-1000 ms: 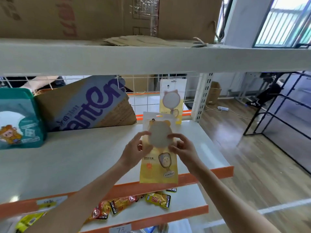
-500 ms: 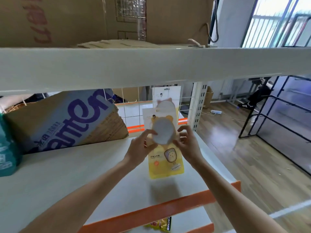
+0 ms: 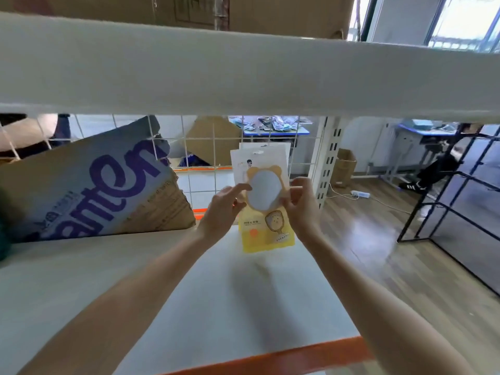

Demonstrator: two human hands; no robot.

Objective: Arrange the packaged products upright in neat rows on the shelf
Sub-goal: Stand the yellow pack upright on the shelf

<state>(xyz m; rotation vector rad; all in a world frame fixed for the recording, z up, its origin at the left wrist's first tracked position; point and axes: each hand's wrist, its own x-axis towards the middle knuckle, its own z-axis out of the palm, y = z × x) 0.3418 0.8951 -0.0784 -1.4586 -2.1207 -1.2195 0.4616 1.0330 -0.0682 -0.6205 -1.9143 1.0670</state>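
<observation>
At far left the tilted cardboard carton (image 3: pixel 89 185) with purple lettering leans against the wire grid back (image 3: pixel 213 147), unchanged in place; the teal bag seen beside it a second ago has slid almost out of view as my head moves in under the upper shelf. My left hand (image 3: pixel 221 209) pinches the left edge of the yellow mirror package (image 3: pixel 266 212), thumb on the front, fingers behind. The package is upright, its bottom edge just above the white shelf board (image 3: pixel 135 293), and it has travelled from the orange front lip (image 3: pixel 270 355) toward the back over the last second. Directly behind it, touching or nearly so (I cannot tell which), stands the second mirror package (image 3: pixel 281 152) against the grid. My right hand (image 3: pixel 301 204) grips the right edge, fingers curled around it. Judgement: the package is close to its spot in front of the other; what remains is lowering it and checking it stands without leaning.
</observation>
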